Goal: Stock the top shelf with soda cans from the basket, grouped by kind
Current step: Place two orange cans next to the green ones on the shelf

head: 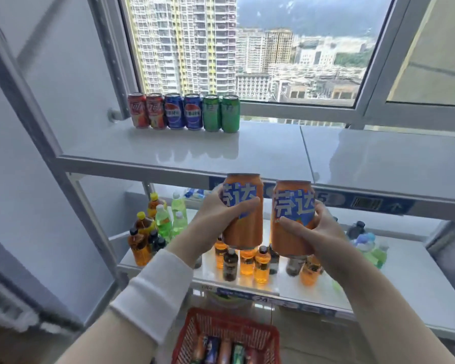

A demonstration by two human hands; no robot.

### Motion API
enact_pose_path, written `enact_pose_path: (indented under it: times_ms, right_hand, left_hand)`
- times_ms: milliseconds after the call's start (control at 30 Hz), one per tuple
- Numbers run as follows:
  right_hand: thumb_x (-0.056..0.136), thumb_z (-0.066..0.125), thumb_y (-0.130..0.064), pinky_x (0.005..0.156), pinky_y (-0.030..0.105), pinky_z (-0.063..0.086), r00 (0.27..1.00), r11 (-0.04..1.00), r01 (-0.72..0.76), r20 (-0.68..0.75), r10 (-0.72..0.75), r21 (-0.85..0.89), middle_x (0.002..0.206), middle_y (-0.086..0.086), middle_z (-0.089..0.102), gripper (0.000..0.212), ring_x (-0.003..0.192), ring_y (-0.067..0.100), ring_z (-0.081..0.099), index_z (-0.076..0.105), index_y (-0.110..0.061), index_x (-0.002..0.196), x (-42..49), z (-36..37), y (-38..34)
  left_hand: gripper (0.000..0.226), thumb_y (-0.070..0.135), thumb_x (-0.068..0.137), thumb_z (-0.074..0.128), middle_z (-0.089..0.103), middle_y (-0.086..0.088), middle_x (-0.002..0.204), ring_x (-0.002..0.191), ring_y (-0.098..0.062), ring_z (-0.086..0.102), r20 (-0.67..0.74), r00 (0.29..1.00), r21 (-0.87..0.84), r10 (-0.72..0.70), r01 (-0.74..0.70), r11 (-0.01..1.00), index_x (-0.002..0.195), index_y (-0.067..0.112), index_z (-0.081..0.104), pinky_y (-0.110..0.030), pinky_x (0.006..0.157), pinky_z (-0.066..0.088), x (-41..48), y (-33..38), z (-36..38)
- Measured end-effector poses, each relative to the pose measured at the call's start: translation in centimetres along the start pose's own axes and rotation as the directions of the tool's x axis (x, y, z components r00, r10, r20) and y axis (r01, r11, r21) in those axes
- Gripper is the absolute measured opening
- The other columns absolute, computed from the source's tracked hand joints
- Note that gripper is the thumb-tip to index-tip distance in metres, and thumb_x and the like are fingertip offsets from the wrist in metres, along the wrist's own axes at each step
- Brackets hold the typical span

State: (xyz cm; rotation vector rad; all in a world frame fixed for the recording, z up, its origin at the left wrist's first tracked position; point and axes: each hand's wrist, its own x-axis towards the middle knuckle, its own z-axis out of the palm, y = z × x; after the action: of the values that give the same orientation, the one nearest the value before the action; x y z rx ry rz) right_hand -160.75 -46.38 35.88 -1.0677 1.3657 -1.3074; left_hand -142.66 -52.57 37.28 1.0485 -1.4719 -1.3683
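Observation:
My left hand (216, 219) grips one orange soda can (244, 227) and my right hand (318, 232) grips a second orange can (290, 232). Both cans are upright, side by side, just below the front edge of the white top shelf (247, 151). At the back left of that shelf stands a row of cans: two red cans (146, 110), two blue cans (183, 111) and two green cans (221, 113). The red basket (229, 334) sits on the floor below my arms, with several cans lying in it.
The lower shelf (405, 271) holds several bottles of orange, dark and green drinks. A window frame (363, 111) runs behind the top shelf. A grey upright post (71, 190) stands at the left. The right part of the top shelf is bare.

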Motion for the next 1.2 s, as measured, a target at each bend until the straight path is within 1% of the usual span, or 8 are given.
enact_pose_path:
  times_ms: [100,267,400,533,633,833,1000,1200]
  right_hand:
    - [0.068,0.075,-0.014,0.065,0.030,0.059,0.997,0.997,0.071,-0.036,-0.071,-0.023,0.108,0.009,0.065,0.068,0.092,0.018,0.065,0.041,-0.015,0.127,3.3,0.3,-1.8]
    - [0.062,0.078,-0.023,0.079,0.034,0.054,0.984,0.983,0.148,-0.087,-0.157,-0.109,0.113,0.007,0.061,0.083,0.099,0.019,0.061,0.034,-0.017,0.132,8.8,0.2,-4.1]
    - [0.070,0.078,-0.019,0.074,0.025,0.052,0.976,0.962,0.177,-0.090,-0.198,-0.207,0.113,0.002,0.059,0.077,0.100,0.015,0.059,0.033,-0.016,0.132,12.9,-0.6,-5.3]
    - [0.067,0.080,-0.014,0.074,0.022,0.047,0.970,0.950,0.191,-0.097,-0.221,-0.248,0.106,-0.002,0.057,0.078,0.095,0.010,0.058,0.033,-0.017,0.129,17.6,-1.5,-5.6]
    - [0.066,0.081,-0.009,0.073,0.018,0.047,0.969,0.951,0.204,-0.094,-0.231,-0.233,0.102,-0.005,0.056,0.076,0.093,0.007,0.058,0.033,-0.016,0.125,21.4,-2.4,-5.7]
    - [0.062,0.082,-0.003,0.082,0.028,0.051,0.973,0.950,0.213,-0.039,-0.227,-0.227,0.105,0.002,0.057,0.075,0.094,0.007,0.060,0.030,-0.016,0.114,29.9,-4.5,-5.4]
    - [0.058,0.084,-0.005,0.090,0.038,0.052,0.967,0.929,0.247,0.010,-0.254,-0.275,0.112,0.006,0.055,0.080,0.104,0.015,0.059,0.029,-0.017,0.114,36.9,-5.3,-5.3]
    - [0.059,0.083,-0.004,0.092,0.040,0.051,0.965,0.928,0.260,0.048,-0.257,-0.267,0.110,0.005,0.055,0.075,0.104,0.016,0.058,0.031,-0.017,0.112,42.1,-5.7,-5.1]
  left_hand:
    - [0.040,0.021,0.073,0.075,0.068,-0.002,0.096,0.085,-0.011,0.066,0.033,0.994,0.069,0.100,-0.102,0.992,0.108,0.015,0.057,-0.023,0.074,0.055,3.7,2.0,-0.8]
    - [0.046,0.023,0.071,0.076,0.067,-0.002,0.100,0.091,-0.014,0.065,0.133,0.974,0.162,0.183,-0.204,0.966,0.111,0.016,0.055,-0.026,0.073,0.056,10.4,4.4,-1.8]
    - [0.056,0.018,0.068,0.078,0.065,0.001,0.097,0.087,-0.007,0.063,0.180,0.964,0.184,0.196,-0.229,0.956,0.116,0.012,0.049,-0.015,0.068,0.053,15.2,5.3,-2.1]
    - [0.057,0.018,0.065,0.081,0.063,-0.001,0.101,0.091,-0.010,0.062,0.166,0.964,0.275,0.207,-0.247,0.929,0.111,0.013,0.048,-0.022,0.077,0.053,19.9,5.0,-1.7]
    - [0.058,0.011,0.066,0.080,0.060,0.009,0.093,0.083,0.001,0.059,0.135,0.963,0.284,0.231,-0.261,0.923,0.111,0.017,0.044,-0.012,0.068,0.052,23.2,5.2,-1.0]
    - [0.071,0.010,0.063,0.082,0.060,0.003,0.099,0.092,-0.011,0.060,0.100,0.976,0.364,0.192,-0.216,0.906,0.120,0.017,0.040,-0.022,0.076,0.052,30.9,4.8,-0.1]
    - [0.070,0.022,0.061,0.084,0.053,0.007,0.098,0.086,-0.004,0.055,0.105,0.970,0.564,0.218,-0.239,0.791,0.114,0.015,0.038,-0.015,0.066,0.048,36.7,4.8,0.4]
    - [0.075,0.032,0.064,0.082,0.049,0.005,0.129,0.108,-0.013,0.052,0.196,0.946,0.758,0.257,-0.313,0.573,0.126,0.023,0.040,-0.021,0.077,0.042,41.1,5.4,0.3]
